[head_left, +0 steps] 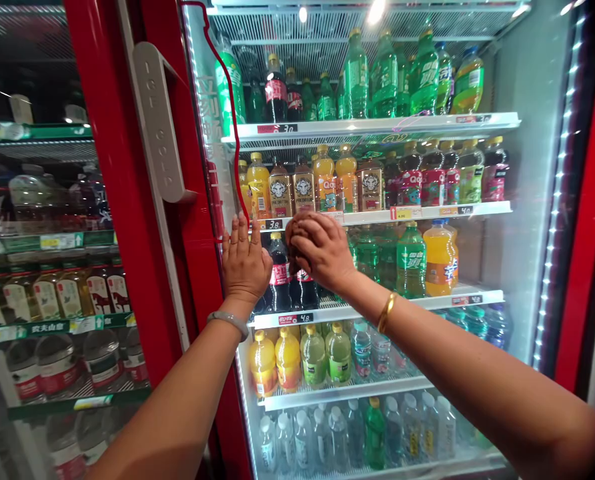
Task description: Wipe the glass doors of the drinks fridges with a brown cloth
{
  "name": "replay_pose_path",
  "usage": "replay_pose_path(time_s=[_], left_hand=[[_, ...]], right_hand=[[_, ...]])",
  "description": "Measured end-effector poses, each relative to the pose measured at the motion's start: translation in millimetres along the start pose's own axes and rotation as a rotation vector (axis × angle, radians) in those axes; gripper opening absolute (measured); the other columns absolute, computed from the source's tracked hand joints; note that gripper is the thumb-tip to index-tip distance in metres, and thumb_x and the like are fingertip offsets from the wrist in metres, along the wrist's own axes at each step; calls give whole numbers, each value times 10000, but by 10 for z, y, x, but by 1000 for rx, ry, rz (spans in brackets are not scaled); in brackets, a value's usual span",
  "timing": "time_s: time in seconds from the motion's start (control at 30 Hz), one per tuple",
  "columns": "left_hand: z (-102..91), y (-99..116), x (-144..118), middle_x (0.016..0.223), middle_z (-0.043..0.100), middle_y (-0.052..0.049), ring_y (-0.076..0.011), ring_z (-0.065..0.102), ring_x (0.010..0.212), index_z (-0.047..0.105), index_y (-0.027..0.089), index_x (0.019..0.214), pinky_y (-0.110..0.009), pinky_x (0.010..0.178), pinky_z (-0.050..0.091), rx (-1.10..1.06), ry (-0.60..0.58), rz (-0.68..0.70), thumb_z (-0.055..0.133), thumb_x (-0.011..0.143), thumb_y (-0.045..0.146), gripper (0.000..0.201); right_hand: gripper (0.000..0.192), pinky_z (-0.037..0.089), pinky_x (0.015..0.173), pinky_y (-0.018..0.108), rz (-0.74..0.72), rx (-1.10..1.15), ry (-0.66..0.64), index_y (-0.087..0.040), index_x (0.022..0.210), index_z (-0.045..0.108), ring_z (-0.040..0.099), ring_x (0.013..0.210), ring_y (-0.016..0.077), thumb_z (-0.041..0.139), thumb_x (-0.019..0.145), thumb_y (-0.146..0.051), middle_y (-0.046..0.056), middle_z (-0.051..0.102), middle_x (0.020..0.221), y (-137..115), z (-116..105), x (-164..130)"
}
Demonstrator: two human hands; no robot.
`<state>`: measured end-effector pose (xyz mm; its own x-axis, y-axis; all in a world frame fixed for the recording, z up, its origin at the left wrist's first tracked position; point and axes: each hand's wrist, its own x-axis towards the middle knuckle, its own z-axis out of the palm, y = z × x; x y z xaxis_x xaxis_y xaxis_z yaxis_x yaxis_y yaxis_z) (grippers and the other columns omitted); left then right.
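Gripping the top of a cola bottle point(303, 283) with my right hand point(320, 250), I have my fingers curled down over its cap, so the cap itself is hidden; only the dark body and red label show below my palm. The bottle stands on the third shelf point(377, 308) from the top, at its left end, touching a second cola bottle point(279, 273) on its left. My left hand point(245, 263) is spread flat, fingers up and close together, its palm towards the fridge at the shelf's left edge, just beside that second cola; whether it presses on the door point(142, 200) edge or the frame I cannot tell.

I judge this to be the moment of taking or setting the bottle at the shelf front, grip already made. The next move calls for a straight lift that clears the shelf lip and the price tag point(295, 319) below, without knocking the neighbouring cola.

Right of my bottle on the same shelf stand green bottles point(410, 263) and an orange bottle point(438, 260). Above the shelf is a row of brown tea bottles point(303, 187); below it, yellow juice bottles point(276, 360).
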<state>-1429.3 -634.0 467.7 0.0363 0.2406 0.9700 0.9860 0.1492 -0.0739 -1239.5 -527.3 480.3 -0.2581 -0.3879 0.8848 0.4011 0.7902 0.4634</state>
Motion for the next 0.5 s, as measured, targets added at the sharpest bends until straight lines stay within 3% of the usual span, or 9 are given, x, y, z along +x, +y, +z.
replay_pose_path(time_s=[0.1,0.2,0.3,0.43,0.5], left_hand=[[5,-16,-1,1770,118,-112,-264,97,1654,280,161,1670,-516,1362,88,2,-16,-21,451,971,216,722],[6,-32,-2,1760,171,-127,-247,116,1652,332,151,1651,-493,1363,98,4,-20,-30,391,1025,244,636],[-1,-22,-1,1757,167,-145,-258,106,1653,318,131,1654,-508,1360,107,18,-5,-12,435,991,225,680],[-11,11,5,1766,120,-134,-281,101,1653,287,136,1665,-525,1360,100,9,-12,-14,475,935,201,757],[-10,16,7,1767,116,-127,-282,107,1653,287,142,1667,-530,1360,90,7,-19,-22,472,939,209,754]], right_hand=[[284,340,1256,559,-138,3,-98,-311,1250,648,412,1467,290,588,1002,-437,48,622,1426,-198,61,-1],[294,358,1249,537,-257,13,-178,-279,1240,647,442,1437,285,547,1024,-452,54,610,1451,-166,122,263],[310,357,1247,538,-177,8,-116,-274,1258,642,438,1440,296,558,1014,-446,62,597,1463,29,107,367],[296,354,1251,563,31,20,28,-315,1256,648,422,1461,306,590,982,-407,58,601,1434,35,41,-13],[294,343,1265,574,-2,22,-3,-323,1248,650,416,1471,306,604,975,-422,49,608,1427,-94,39,-193]])
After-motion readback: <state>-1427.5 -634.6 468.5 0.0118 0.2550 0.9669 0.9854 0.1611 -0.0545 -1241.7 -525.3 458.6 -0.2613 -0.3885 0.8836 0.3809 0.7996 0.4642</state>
